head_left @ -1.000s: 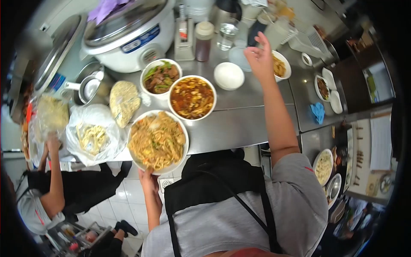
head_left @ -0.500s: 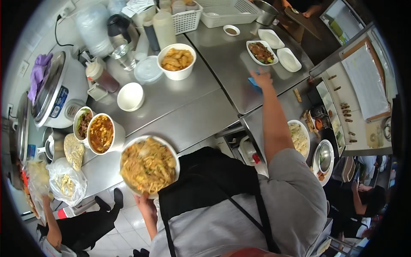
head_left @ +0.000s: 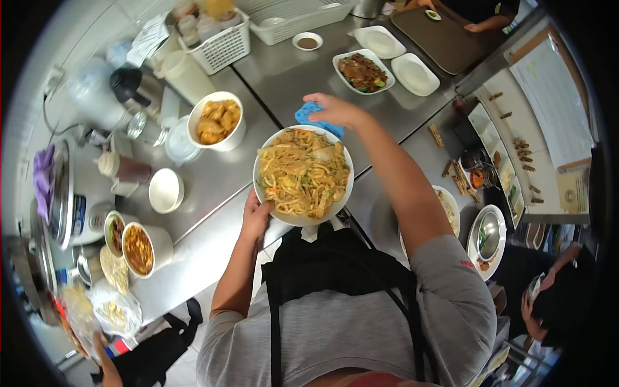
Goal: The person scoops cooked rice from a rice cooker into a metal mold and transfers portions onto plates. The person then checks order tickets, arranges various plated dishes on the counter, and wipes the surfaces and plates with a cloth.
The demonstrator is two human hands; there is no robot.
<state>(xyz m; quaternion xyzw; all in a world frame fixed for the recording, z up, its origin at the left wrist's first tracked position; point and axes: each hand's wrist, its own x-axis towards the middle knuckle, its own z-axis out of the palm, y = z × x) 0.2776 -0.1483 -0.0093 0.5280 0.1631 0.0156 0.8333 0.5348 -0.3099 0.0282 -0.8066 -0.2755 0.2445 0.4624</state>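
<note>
A plate heaped with noodles is held in front of my body by my left hand, which grips its lower left rim with the thumb on top. Beyond the plate's upper right edge, my right hand is closed on a blue cloth over the steel counter. To the left stand a white tub of fried pieces and an empty white bowl. Farther left are a tub of red-brown soup and a bowl of meat and greens.
A square dish of meat and a sauce dish sit on the far counter. Another person's hands are by a brown tray. A rice cooker stands left. Other people are at lower left and lower right.
The view has shifted rightward along the counter. My left hand has brought the noodle plate up and right. My right hand has come down onto the blue cloth and taken hold of it.
</note>
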